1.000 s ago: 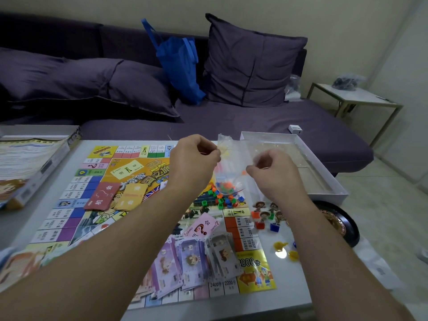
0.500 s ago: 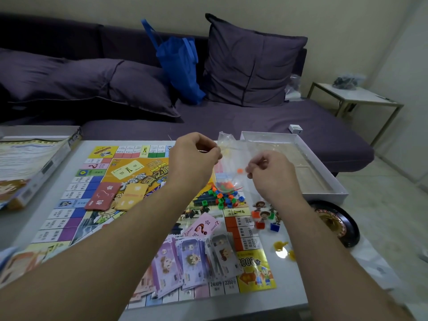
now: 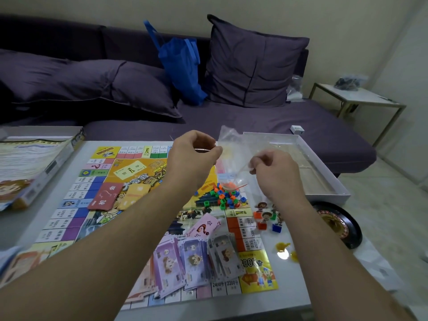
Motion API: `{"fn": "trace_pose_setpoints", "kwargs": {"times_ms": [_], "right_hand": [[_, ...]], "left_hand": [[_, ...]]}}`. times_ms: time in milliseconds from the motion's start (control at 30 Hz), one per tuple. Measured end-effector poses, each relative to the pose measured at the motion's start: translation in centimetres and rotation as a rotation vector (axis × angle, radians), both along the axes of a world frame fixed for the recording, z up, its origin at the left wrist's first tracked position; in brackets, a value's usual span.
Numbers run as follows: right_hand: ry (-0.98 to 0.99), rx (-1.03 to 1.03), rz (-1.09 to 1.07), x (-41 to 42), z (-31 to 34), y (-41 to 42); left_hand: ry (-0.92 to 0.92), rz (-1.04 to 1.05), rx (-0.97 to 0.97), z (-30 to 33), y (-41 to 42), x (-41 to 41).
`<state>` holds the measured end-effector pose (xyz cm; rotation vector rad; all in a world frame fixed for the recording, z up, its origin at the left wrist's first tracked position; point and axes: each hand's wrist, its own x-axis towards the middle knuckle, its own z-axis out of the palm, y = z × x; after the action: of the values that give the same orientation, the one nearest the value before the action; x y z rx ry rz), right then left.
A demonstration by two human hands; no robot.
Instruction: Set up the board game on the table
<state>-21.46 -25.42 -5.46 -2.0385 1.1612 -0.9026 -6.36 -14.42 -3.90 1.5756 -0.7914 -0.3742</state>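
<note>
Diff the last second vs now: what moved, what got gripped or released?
Both hands, left and right, keep their grip on the clear plastic bag over the board; nothing released. More small coloured blocks have dropped out. Banknotes and pawns unchanged.
</note>
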Motion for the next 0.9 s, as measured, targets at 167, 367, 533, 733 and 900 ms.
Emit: {"fn": "trace_pose_setpoints", "kwargs": {"times_ms": [167,367,533,733,900], "right_hand": [[-0.213,0.125,0.160,-0.3,1.3,0.4],[-0.310,0.406,0.253,0.5,1.9,2.7],[-0.117,0.802,0.321,2.0,1.0,5.4],[-0.141,0.700,0.313,3.1,0.4,7.6],[-0.149,0.674,0.380,4.8,0.3,10.7]], "left_hand": [[-0.027,-0.081,0.096,-0.1,1.6,1.7],[0.204,-0.279,0.229,-1.5,5.1,2.5],[0.258,-0.099,0.184,-2.4,7.3,1.7],[0.210,0.150,0.154,-2.7,10.4,2.3],[0.292,0.122,0.132,-2.6,13.5,3.2]]}}
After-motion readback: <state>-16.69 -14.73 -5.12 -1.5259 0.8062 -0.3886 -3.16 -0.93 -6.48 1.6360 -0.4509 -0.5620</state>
